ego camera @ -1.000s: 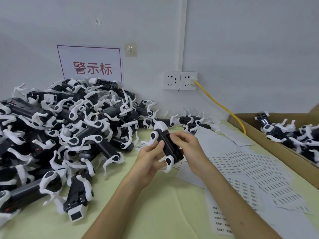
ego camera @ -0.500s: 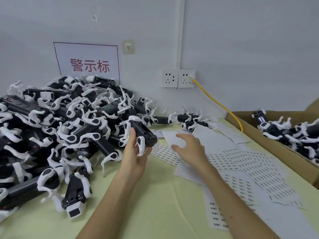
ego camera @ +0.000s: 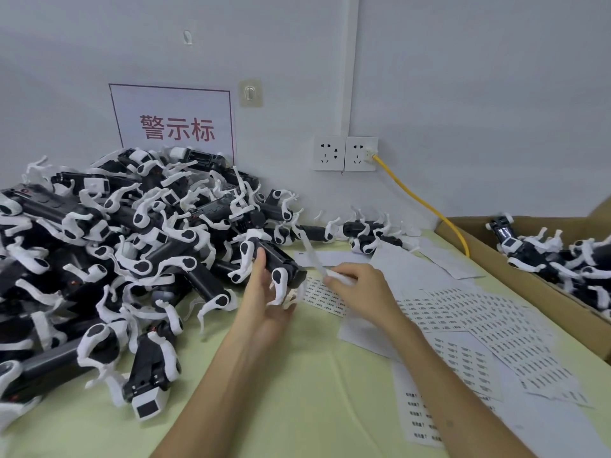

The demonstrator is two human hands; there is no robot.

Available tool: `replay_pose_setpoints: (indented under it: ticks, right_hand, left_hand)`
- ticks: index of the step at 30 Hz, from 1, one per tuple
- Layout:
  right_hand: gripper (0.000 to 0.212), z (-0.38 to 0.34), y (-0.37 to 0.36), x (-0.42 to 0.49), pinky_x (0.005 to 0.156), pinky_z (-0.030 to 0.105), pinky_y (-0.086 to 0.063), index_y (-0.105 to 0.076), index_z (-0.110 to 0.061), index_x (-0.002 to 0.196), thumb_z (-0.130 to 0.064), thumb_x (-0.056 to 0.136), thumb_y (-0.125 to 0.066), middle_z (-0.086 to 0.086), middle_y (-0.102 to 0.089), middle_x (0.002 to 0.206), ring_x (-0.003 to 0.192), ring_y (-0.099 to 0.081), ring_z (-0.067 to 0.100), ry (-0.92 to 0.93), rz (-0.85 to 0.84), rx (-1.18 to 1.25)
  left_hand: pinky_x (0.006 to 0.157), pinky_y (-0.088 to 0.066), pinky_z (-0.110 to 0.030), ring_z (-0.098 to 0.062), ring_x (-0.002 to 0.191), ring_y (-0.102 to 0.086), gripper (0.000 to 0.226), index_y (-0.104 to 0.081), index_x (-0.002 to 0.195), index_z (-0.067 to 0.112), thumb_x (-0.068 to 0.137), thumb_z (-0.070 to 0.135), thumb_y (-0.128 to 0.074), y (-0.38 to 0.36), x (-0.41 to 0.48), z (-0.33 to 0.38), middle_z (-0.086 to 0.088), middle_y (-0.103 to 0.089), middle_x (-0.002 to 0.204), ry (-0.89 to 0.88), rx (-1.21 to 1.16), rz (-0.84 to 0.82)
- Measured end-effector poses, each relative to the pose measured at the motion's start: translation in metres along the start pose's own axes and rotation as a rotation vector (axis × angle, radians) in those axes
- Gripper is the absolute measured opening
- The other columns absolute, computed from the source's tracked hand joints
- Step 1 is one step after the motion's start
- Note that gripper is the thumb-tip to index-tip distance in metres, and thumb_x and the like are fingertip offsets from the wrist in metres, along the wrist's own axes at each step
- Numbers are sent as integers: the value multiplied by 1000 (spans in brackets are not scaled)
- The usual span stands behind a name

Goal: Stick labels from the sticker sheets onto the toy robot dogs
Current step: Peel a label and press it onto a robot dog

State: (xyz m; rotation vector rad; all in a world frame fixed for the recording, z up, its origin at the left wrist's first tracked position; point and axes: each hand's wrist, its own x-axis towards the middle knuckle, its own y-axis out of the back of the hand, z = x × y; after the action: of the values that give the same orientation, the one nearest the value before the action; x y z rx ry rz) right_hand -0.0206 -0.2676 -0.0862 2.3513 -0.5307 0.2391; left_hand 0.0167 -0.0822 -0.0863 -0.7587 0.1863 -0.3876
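My left hand [ego camera: 267, 302] holds a black and white toy robot dog [ego camera: 279, 261] above the table, beside the big pile of toy dogs [ego camera: 115, 246]. My right hand [ego camera: 358, 287] is just right of it, fingers pinched on a blurred white paper strip [ego camera: 312, 256] that slants up and to the left. Whether the strip carries labels I cannot tell. White sticker sheets [ego camera: 479, 328] printed with rows of small labels lie spread under and to the right of that hand.
A cardboard box [ego camera: 529, 285] at the right edge holds more toy dogs [ego camera: 562, 259]. A yellow cable [ego camera: 423, 200] runs from the wall sockets [ego camera: 345, 153] down behind the box. A red-lettered sign [ego camera: 175, 127] hangs on the wall.
One second ago both hands held the dog. Then my right hand let go and reached over the sheets; now it pinches a white strip lifted off the table. The left hand keeps the dog.
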Motion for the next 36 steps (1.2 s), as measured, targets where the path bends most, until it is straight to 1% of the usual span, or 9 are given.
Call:
replay_pose_setpoints:
  ticks: [5, 8, 10, 15, 18, 25, 30, 33, 36]
  right_hand:
    - [17, -7, 9, -5, 80, 15, -47, -81, -29, 95, -39, 81, -83, -15, -76, 96, 94, -67, 2, 216, -342, 85]
    - [33, -10, 16, -8, 88, 28, -47, -83, -24, 89, -55, 83, -71, -1, -78, 96, 94, -69, 14, 174, -440, 247]
    - [33, -9, 21, -7, 100, 31, -46, -82, -21, 86, -49, 90, -66, -2, -79, 98, 103, -70, 12, 159, -451, 304]
    - [8, -6, 13, -4, 99, 28, -45, -76, -21, 99, -19, 91, -76, -1, -68, 115, 110, -64, 9, 164, -246, 225]
    - [47, -7, 4, -6, 102, 23, -41, -64, -32, 118, -18, 80, -87, -10, -59, 130, 124, -54, 6, 150, -250, 165]
    - [57, -9, 11, -8, 104, 26, -47, -68, -31, 127, -11, 76, -85, -18, -68, 127, 124, -59, 0, 227, -371, 338]
    - [38, -12, 16, -3, 104, 26, -48, -69, -22, 122, -4, 90, -75, -11, -67, 130, 124, -61, 7, 235, -141, 459]
    - [28, -10, 15, -1, 87, 21, -51, -72, -24, 113, -12, 89, -78, -14, -69, 119, 105, -66, 5, 221, -12, 385]
    - [19, -11, 14, 0, 82, 25, -54, -76, -23, 108, -16, 90, -77, -11, -74, 106, 92, -68, 9, 219, 42, 427]
  left_hand:
    - [88, -47, -46, -29, 76, -64, 56, -77, 71, 14, 87, 65, -64, -1, -1, 3, -10, -67, 77, 0, 0, 1]
    - [67, -42, -37, -29, 65, -56, 70, -53, 50, 12, 91, 68, -55, -1, -2, 2, -12, -56, 60, -54, 95, -48]
    - [74, -42, -39, -34, 79, -51, 61, -50, 59, 11, 79, 66, -69, -3, -4, 2, -15, -51, 72, 22, 56, -11]
    - [66, -49, -33, -26, 77, -66, 53, -77, 100, 15, 74, 62, -76, -10, -8, 2, -9, -68, 96, 146, 15, -167]
    - [63, -35, -33, -23, 78, -59, 63, -72, 119, 19, 72, 62, -81, -14, -13, -1, -8, -63, 99, 152, 90, -251]
    - [70, -49, -31, -26, 78, -63, 52, -72, 121, 11, 87, 51, -70, -10, -13, 0, -14, -66, 87, 127, 80, -215]
    - [87, -49, -36, -29, 105, -66, 83, -65, 135, 6, 68, 49, -91, -9, -11, 3, -15, -67, 123, 107, 71, -210]
    - [102, -42, -38, -29, 110, -68, 66, -73, 124, 8, 74, 49, -87, -9, -12, 4, -15, -68, 124, 72, 65, -252]
    - [95, -54, -34, -26, 115, -69, 47, -76, 119, 12, 90, 49, -69, -11, -16, 6, -13, -70, 128, 49, 132, -316]
